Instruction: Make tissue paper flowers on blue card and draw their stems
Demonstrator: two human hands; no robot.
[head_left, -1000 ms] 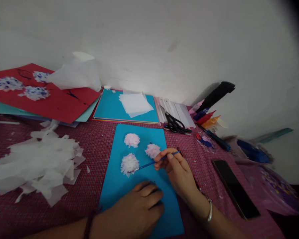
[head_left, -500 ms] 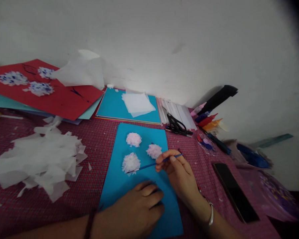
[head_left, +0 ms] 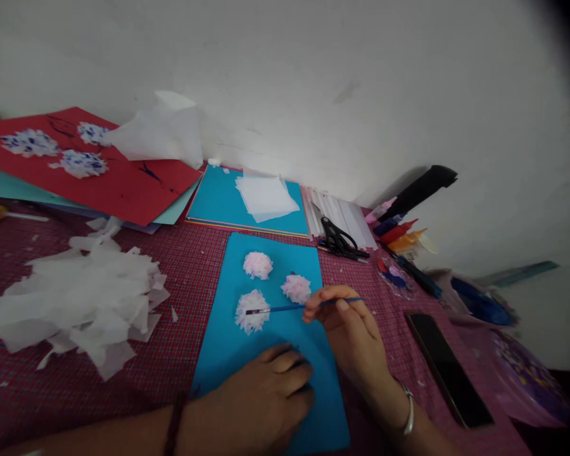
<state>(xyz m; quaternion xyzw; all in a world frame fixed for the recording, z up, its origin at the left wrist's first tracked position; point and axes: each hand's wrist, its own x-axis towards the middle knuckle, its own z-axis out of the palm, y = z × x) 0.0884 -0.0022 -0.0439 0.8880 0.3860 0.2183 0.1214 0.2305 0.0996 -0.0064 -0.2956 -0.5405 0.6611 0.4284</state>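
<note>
A blue card sheet (head_left: pixel 270 354) lies on the red checked cloth with three pink-white tissue flowers on it. My right hand (head_left: pixel 349 329) pinches a thin blue paintbrush (head_left: pixel 289 308), whose tip rests on the nearest flower (head_left: pixel 251 311). The other two flowers (head_left: pixel 258 265) (head_left: pixel 296 288) sit farther back. My left hand (head_left: pixel 266 392) presses flat on the near part of the sheet, fingers together and holding nothing.
A heap of white tissue scraps (head_left: pixel 76 301) lies at left. At the back are a red card (head_left: pixel 90 168) with blue-dabbed flowers, a blue paper stack (head_left: pixel 218 202) and scissors (head_left: pixel 339 240). Paint tubes (head_left: pixel 399 231) and a black phone (head_left: pixel 449 367) are on the right.
The brush tip has risen from the lower edge of the near flower to its middle, and my right hand has shifted slightly right. The left hand stays put.
</note>
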